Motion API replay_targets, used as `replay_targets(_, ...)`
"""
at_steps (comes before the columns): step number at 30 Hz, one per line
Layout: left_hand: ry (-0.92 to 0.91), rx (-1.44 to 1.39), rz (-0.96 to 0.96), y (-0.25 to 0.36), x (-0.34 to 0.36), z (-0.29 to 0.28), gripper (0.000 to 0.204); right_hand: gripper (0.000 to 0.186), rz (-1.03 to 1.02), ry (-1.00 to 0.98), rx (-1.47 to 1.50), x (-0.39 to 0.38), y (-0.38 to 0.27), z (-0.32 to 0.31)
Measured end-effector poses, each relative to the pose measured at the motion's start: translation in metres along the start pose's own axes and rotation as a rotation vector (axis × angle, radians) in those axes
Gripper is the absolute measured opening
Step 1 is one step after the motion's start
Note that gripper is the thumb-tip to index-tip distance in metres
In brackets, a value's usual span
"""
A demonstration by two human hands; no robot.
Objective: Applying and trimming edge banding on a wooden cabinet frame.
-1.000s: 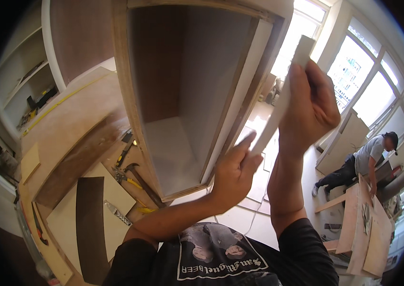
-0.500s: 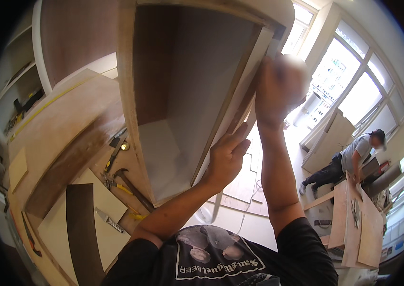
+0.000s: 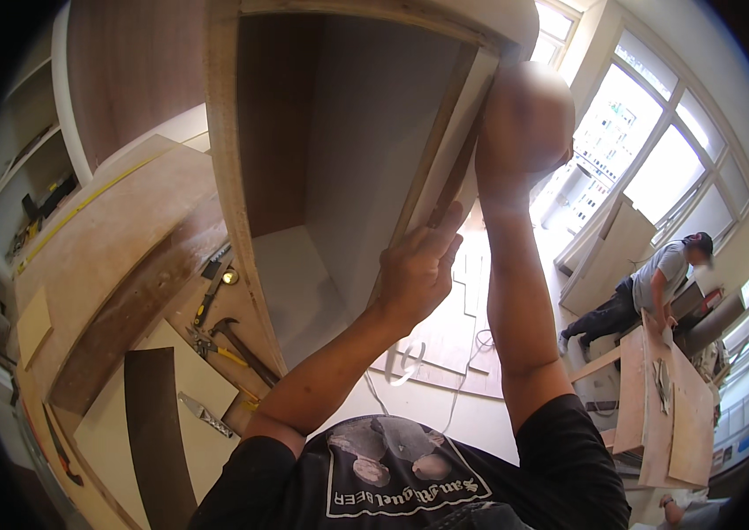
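Observation:
A tall open wooden box cabinet (image 3: 224, 177) with pale inner panels stands before me. My right hand (image 3: 524, 132) is closed at its upper right edge, partly blurred, so what it grips cannot be made out. Lower along that edge, my left hand (image 3: 414, 269) is closed, fingertips against the edge beside a pale lengthwise strip (image 3: 463, 106); anything inside its grip is hidden.
Left: plywood bench (image 3: 100, 230) holding hammer (image 3: 246, 349), knife (image 3: 204, 309), tape measure (image 3: 83, 212), dark curved board (image 3: 153, 424). Right: co-worker (image 3: 661, 283) bent over boards (image 3: 692, 406), leaning panels (image 3: 604, 247), windows. Another person's arm (image 3: 670, 508) shows at lower right. Cord (image 3: 480, 344) on floor.
My right hand has moved left onto the cabinet edge, my left hand slightly up and left. The loose pale strip they held is now hidden. Another person's arm has appeared at lower right.

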State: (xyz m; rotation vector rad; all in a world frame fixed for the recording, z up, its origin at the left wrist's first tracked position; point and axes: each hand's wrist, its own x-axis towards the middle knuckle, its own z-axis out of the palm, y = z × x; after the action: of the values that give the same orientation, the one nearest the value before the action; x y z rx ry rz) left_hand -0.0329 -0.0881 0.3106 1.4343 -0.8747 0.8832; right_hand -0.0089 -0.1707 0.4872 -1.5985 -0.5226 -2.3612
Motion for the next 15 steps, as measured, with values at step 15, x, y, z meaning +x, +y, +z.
replay_targets(15, -0.062, 0.643, 0.086, 0.013, 0.009, -0.026, 0.045, 0.021, -0.011, 0.057, -0.208, -0.007, 0.0, 0.015)
